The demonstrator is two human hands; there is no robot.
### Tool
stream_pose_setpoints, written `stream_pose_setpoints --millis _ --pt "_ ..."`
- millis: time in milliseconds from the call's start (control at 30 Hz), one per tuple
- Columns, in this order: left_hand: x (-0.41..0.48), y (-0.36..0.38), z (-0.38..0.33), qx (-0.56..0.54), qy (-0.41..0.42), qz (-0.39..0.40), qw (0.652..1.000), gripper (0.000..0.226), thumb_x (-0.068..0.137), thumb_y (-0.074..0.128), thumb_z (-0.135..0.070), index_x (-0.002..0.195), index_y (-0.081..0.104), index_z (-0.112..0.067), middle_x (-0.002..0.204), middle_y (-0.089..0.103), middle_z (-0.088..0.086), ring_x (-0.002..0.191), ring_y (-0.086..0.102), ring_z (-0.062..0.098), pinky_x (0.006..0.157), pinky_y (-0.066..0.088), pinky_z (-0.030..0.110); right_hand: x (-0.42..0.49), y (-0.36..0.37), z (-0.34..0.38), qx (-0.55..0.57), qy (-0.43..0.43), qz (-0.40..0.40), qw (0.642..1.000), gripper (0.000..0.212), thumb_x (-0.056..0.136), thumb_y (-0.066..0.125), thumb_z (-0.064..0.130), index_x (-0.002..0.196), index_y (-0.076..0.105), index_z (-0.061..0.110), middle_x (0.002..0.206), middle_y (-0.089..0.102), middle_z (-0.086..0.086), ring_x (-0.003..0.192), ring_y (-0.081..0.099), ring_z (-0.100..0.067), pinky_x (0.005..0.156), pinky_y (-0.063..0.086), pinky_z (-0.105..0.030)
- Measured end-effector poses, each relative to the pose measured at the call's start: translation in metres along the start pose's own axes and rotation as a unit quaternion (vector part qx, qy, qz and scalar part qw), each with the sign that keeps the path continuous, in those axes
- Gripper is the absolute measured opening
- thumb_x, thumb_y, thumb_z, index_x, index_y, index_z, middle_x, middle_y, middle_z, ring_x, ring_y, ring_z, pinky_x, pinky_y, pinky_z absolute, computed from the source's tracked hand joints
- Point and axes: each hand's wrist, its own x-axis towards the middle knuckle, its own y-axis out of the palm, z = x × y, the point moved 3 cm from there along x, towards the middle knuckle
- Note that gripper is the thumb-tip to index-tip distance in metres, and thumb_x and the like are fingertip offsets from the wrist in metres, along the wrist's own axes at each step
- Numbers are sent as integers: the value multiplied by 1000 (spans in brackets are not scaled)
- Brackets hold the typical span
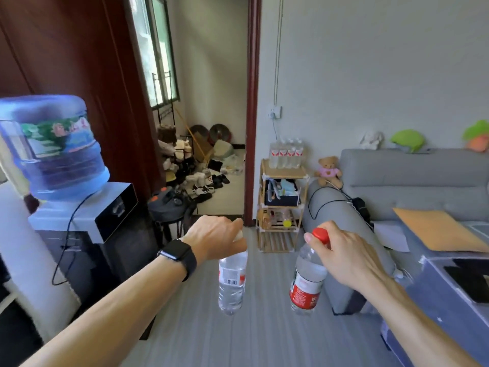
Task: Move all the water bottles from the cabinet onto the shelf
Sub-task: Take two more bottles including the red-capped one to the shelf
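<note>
- left hand (215,238) is curled round the neck of the left bottle (232,282), cap mostly hidden in the fist; the bottle hangs upright below it.
- right hand (344,256) grips the right bottle (307,282) just under its red cap (320,235); the body hangs slightly tilted, base toward the left.
- Neck grips mean one bottle per hand, likely to halve the trips. Both are in mid-air over the floor, near centre.
- shelf (260,197) stands far, right of the doorway and left of the sofa (410,176). A row of bottles (285,153) sits on its top board; the front strip is bare, the probable drop zone.
- Cabinet not identifiable here.
- Risk: hanging bottles could tip on set-down.
</note>
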Motion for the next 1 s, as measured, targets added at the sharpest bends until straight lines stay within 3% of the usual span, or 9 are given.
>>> stream_pose_setpoints --millis 100,267,400,533,733,1000 --pt "75 13 25 -18 -12 22 1000 25 92 38 -41 93 46 -16 69 52 -1 68 53 28 60 40 34 66 15 -13 -4 15 7 1000 37 93 36 64 100 45 29 103 70 -3 96 61 -33 73 47 -37" --pt "185 22 55 -18 23 37 999 44 94 35 -54 110 48 -15 93 67 8 84 64 31 67 49 37 167 25 -30 -12 33 -4 999 38 94 38 62 103 46 25 105 69 -9 98 60 -36 68 40 -38" --pt "262 46 74 -32 29 41 998 46 98 34 -55 119 46 -16 95 67 10 84 63 32 62 41 34 244 38 -47 3 53 -22 998 37 95 40 59 102 46 23 103 68 -12 96 60 -37 68 38 -37" --pt "339 81 93 -44 13 94 994 47 96 34 -56 115 49 -15 91 65 6 77 61 27 62 46 36 320 71 -75 4 65 -3 998 42 94 39 61 107 49 23 101 68 -10 94 61 -35 67 39 -37" --pt "470 114 114 -33 7 160 987 45 94 39 -56 115 51 -18 96 66 3 85 63 25 65 47 33 459 108 -119 23 48 32 998 44 91 39 67 105 52 27 99 70 -3 93 62 -31 72 48 -37" --pt "626 115 161 -88 -48 103 990 30 97 42 -48 103 45 -19 89 62 2 79 61 25 70 53 39 630 112 -153 51 18 -3 999 40 90 48 64 103 51 27 99 68 -4 95 63 -31 73 49 -38"
